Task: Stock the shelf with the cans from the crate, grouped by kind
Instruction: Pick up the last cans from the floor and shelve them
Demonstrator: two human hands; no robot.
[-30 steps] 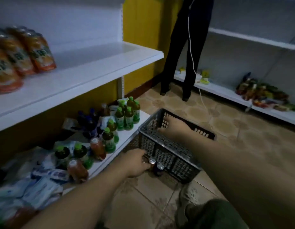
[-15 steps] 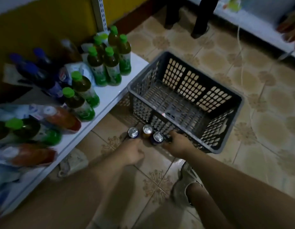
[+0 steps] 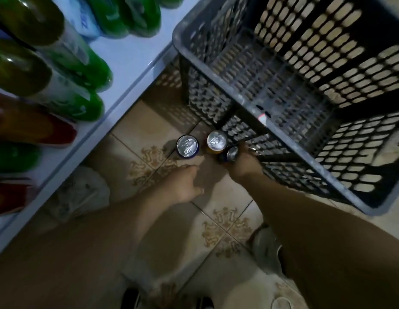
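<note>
Now blue can (image 3: 187, 146), orange can (image 3: 217, 142), dark can (image 3: 232, 153) stand on floor (image 3: 147, 128) mid-frame, beside crate (image 3: 207, 97). Right hand (image 3: 245, 163) grips dark can; left hand (image 3: 185, 186) loosely curled, empty. Next, likely: lift to shelf (image 3: 131, 56) at left, kinds together.

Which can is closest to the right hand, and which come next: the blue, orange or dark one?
1. Dark can: held by the right hand.
2. Orange can: just left of it, by the crate.
3. Blue can: farthest left, towards the shelf.

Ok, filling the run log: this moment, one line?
left hand: empty, near blue can | right hand: grips dark can | orange can: on floor | crate: no cans visible
</note>
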